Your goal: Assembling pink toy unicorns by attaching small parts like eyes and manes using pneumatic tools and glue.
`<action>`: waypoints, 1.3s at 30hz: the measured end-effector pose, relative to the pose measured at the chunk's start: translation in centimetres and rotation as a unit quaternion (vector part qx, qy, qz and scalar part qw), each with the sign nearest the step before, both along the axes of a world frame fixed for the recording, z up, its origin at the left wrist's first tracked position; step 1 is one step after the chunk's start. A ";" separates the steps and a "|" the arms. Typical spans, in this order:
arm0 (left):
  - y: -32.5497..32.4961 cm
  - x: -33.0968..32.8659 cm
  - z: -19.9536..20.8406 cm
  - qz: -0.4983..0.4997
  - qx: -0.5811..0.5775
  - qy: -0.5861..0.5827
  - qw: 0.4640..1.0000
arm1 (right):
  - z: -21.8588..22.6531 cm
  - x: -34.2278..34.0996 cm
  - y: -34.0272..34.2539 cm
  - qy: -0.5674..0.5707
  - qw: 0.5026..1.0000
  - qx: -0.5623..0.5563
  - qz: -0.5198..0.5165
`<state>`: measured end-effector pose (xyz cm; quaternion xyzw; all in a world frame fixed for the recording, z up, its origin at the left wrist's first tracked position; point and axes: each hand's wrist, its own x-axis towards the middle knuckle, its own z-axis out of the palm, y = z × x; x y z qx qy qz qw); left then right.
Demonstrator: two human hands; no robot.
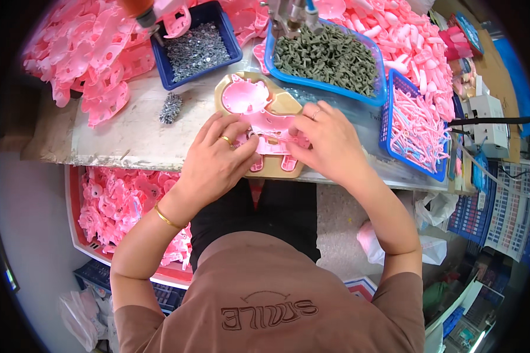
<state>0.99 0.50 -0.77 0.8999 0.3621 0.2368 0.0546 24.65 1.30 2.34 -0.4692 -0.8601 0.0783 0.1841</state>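
An animal-shaped pink plastic shell half (247, 96) lies hollow side up in a tan molded fixture (285, 106) near the table's front edge. My left hand (218, 152) rests at the shell's left side, fingers bent and closed on its middle, with thumb and fingertips close together. On the other side my right hand (330, 140) has its fingers curled at the shell's right edge. A thin pink line runs across the shell between both hands; I cannot tell whether it is a separate part. My fingertips hide any small piece between them.
Behind the fixture stand a dark blue tray (163, 63) of small screws and a light blue tub (378, 88) of dark green parts. A blue basket (386, 126) of thin pink pieces is at right. A screw cluster (171, 108) lies left; a screwdriver (141, 13) hangs above.
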 end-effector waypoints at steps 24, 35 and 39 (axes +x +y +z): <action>0.0 -0.1 0.2 0.004 -0.022 -0.003 1.000 | 0.2 -0.3 1.2 -0.002 0.999 -0.041 0.004; 8.6 -6.1 1.3 0.219 0.019 0.006 0.976 | 11.3 -13.3 14.8 0.342 0.894 0.290 -0.010; 13.2 -5.9 1.4 0.258 -0.059 0.171 0.949 | 12.8 -15.4 15.7 0.316 0.939 0.114 -0.069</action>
